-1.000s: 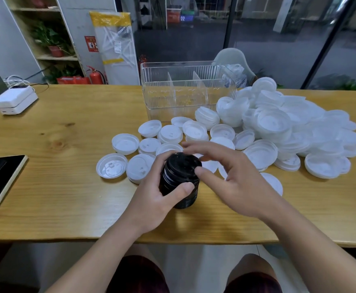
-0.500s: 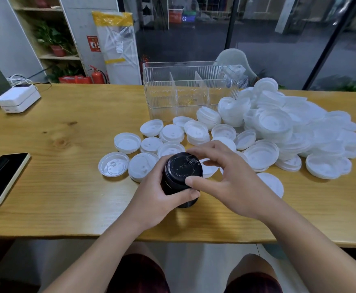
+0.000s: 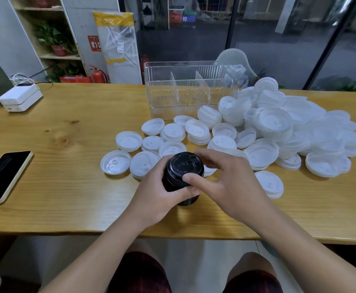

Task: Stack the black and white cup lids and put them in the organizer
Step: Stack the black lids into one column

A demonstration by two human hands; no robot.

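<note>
Currently squaring up the black lid stack (image 3: pixel 183 176) at the near table (image 3: pixel 67 187) edge: left hand (image 3: pixel 160 195) wraps its side, right hand (image 3: pixel 225 182) pinches the top lid. Versus a second ago the stack sits more upright, right fingers lower on the rim. Next: carry it past the loose white lids (image 3: pixel 268 132) into the organizer (image 3: pixel 191 89), judged still unfilled.
</note>
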